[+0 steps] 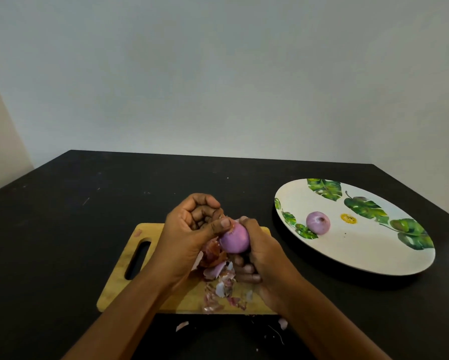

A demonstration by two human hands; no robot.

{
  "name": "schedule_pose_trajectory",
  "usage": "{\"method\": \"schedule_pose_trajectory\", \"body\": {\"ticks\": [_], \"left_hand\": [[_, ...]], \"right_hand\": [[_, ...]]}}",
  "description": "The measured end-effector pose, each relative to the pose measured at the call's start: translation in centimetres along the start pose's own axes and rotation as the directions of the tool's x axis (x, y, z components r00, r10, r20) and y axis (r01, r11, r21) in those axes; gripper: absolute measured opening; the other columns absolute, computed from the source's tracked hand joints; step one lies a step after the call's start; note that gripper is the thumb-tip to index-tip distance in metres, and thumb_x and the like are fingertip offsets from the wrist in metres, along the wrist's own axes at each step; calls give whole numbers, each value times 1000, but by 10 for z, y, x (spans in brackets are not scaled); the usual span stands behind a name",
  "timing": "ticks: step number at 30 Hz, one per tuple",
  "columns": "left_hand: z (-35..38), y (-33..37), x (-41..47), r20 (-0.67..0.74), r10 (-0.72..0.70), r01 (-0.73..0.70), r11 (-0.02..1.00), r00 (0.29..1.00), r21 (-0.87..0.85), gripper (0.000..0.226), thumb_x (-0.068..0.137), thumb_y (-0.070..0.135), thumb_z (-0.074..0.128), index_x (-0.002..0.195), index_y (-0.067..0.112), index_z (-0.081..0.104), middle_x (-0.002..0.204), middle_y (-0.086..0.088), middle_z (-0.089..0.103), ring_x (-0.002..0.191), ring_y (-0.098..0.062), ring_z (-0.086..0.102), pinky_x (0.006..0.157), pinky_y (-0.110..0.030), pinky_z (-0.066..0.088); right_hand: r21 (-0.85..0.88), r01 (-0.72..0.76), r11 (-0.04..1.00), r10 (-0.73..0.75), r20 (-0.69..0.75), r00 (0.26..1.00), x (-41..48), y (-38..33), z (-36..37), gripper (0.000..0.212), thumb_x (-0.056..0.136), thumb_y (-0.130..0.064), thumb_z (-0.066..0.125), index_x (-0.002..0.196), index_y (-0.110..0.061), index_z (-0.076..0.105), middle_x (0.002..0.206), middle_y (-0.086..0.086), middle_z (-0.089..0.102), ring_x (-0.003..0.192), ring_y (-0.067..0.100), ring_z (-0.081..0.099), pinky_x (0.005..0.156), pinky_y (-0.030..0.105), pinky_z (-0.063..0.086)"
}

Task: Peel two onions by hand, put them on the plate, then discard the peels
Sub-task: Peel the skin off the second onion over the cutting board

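A purple onion (235,240), mostly bare of skin, is held above the wooden cutting board (129,258). My right hand (259,253) grips it from the right and underneath. My left hand (192,229) pinches a bit of skin at the onion's top with thumb and curled fingers. A reddish-brown strip of skin (211,252) hangs at the onion's left. Loose peels (220,289) lie on the board under my hands. A second peeled onion (318,222) rests on the white leaf-patterned plate (374,255) at the right.
The black table (88,193) meets a pale wall behind. Small peel scraps (182,326) lie on the table in front of the board, near its front edge. The board has a handle slot (137,259) at its left end.
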State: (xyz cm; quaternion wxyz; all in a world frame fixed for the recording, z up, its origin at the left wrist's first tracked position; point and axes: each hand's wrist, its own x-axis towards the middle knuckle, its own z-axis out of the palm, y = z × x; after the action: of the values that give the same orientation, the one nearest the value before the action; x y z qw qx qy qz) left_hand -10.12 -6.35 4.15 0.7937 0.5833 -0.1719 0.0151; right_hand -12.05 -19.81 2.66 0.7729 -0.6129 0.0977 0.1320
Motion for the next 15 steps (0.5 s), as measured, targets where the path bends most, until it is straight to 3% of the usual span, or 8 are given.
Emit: {"method": "schedule_pose_trajectory", "body": {"ticks": [3, 5, 8, 15], "left_hand": [[-3, -1, 2, -42, 18, -18, 1000, 999, 11, 34, 59, 12, 70, 91, 10, 58, 73, -1, 67, 74, -14, 65, 68, -20, 54], [-4, 0, 4, -77, 33, -34, 999, 996, -1, 33, 60, 11, 69, 91, 10, 58, 73, 0, 68, 74, -13, 67, 66, -18, 54], [-4, 1, 4, -120, 55, -57, 998, 991, -8, 32, 61, 9, 67, 91, 8, 57, 70, 0, 69, 72, -11, 67, 63, -16, 52], [-4, 1, 2, -169, 105, -86, 990, 980, 116, 29, 65, 11, 69, 93, 10, 58, 73, 4, 70, 73, -10, 68, 64, -16, 53]], "right_hand": [[15, 136, 991, -136, -45, 990, 3, 1, 2, 43, 95, -47, 47, 97, -8, 63, 61, 4, 65, 46, 8, 58, 39, 18, 42], [60, 215, 975, -213, -38, 976, 6, 4, 3, 46, 85, -50, 55, 106, -10, 66, 90, 13, 73, 77, 20, 72, 61, 28, 56], [84, 284, 955, -280, -53, 959, 7, 6, 4, 48, 77, -46, 57, 111, -12, 63, 110, 19, 67, 97, 30, 70, 75, 38, 57], [117, 409, 905, -414, 15, 910, 6, 7, 3, 43, 83, -33, 60, 122, -15, 60, 119, 10, 66, 109, 25, 66, 84, 34, 56]]}}
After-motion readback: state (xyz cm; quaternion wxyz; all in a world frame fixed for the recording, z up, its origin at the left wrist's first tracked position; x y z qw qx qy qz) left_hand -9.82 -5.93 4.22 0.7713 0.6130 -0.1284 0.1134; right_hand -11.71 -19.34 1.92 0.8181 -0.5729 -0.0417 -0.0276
